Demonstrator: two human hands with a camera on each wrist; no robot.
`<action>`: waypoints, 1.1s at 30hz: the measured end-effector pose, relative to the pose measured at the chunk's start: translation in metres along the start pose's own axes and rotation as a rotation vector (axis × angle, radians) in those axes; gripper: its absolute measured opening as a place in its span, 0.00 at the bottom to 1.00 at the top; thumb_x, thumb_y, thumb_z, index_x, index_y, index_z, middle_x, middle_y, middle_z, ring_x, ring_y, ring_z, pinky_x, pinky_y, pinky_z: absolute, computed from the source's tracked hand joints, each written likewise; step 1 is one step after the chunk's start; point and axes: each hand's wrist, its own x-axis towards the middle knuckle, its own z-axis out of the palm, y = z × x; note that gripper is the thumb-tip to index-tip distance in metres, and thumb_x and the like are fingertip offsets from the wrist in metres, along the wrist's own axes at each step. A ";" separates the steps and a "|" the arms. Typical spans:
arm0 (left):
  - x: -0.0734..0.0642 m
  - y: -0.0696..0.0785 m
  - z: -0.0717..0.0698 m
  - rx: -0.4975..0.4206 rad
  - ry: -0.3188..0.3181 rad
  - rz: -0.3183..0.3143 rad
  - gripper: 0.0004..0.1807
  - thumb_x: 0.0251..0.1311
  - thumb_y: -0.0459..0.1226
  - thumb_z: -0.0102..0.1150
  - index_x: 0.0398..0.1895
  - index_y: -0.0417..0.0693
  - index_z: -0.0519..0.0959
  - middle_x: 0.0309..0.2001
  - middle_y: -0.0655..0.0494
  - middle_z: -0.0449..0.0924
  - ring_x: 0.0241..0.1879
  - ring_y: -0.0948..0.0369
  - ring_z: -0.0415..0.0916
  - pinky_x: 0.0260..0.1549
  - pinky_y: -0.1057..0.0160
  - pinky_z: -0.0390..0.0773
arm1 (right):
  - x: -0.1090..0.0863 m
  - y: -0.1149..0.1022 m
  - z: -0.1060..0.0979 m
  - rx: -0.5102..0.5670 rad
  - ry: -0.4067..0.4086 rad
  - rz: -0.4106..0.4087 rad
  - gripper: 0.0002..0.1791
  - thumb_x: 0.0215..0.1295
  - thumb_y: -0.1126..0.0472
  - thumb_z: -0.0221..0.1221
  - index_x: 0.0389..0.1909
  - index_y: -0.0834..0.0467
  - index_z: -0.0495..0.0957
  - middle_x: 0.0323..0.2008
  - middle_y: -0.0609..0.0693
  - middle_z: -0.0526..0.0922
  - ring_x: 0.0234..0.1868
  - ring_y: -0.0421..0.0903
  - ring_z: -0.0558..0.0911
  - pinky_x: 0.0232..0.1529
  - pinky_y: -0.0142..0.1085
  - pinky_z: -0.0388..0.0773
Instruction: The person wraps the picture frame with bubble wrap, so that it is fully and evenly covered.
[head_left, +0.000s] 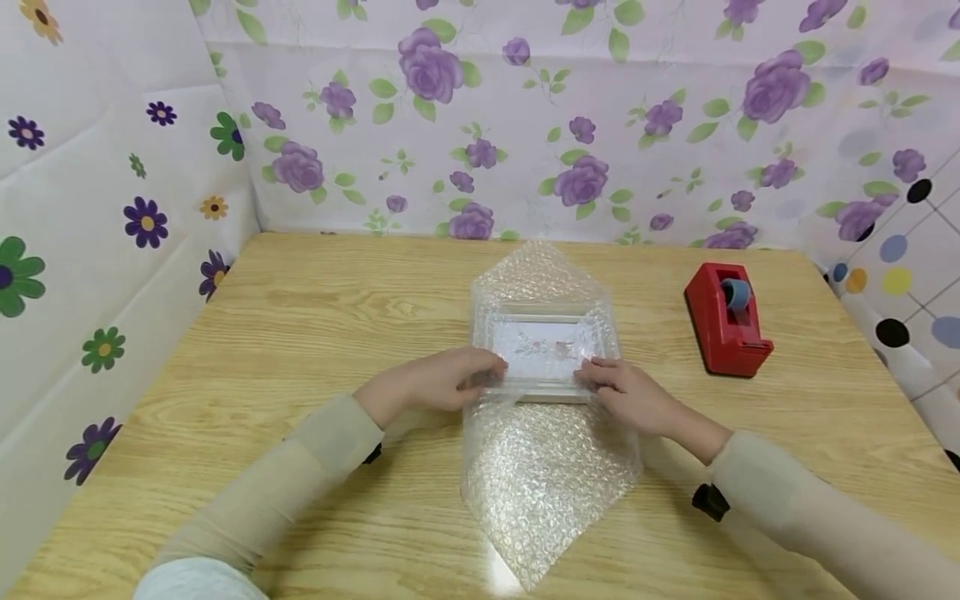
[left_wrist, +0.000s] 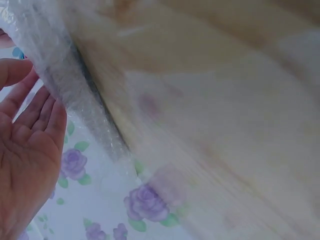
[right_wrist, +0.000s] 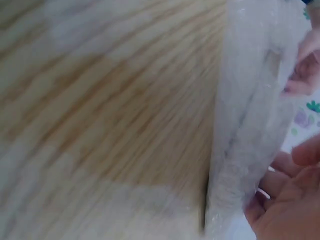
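At bubble wrap [head_left: 551,475]: left hand [head_left: 459,377], right hand [head_left: 632,396], seemingly pinching.

No text, label, brand, number or sign could be read on the red tape dispenser [head_left: 708,325], bubble wrap [head_left: 551,475] or floral wall covering [head_left: 510,150]; faint marks inside the rectangular frame [head_left: 536,354] showed no legible writing.
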 end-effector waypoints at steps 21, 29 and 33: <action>0.003 -0.001 0.013 0.223 0.134 0.139 0.12 0.58 0.33 0.62 0.44 0.47 0.73 0.44 0.51 0.79 0.38 0.59 0.75 0.40 0.64 0.78 | 0.005 0.016 -0.007 -0.001 -0.030 -0.045 0.20 0.57 0.70 0.62 0.52 0.65 0.72 0.53 0.64 0.79 0.55 0.60 0.77 0.54 0.53 0.76; 0.002 0.005 0.019 0.374 0.219 0.180 0.09 0.57 0.34 0.64 0.37 0.51 0.73 0.42 0.51 0.79 0.31 0.59 0.76 0.29 0.68 0.77 | 0.003 0.022 -0.004 -0.036 0.093 -0.060 0.11 0.52 0.66 0.69 0.27 0.55 0.74 0.42 0.53 0.85 0.43 0.49 0.81 0.42 0.41 0.80; 0.000 0.008 0.020 0.400 0.227 0.172 0.05 0.58 0.34 0.64 0.33 0.50 0.77 0.43 0.51 0.79 0.35 0.59 0.78 0.34 0.68 0.79 | 0.001 0.023 0.000 -0.062 0.156 -0.125 0.10 0.50 0.68 0.69 0.22 0.53 0.78 0.40 0.55 0.86 0.44 0.52 0.83 0.39 0.40 0.81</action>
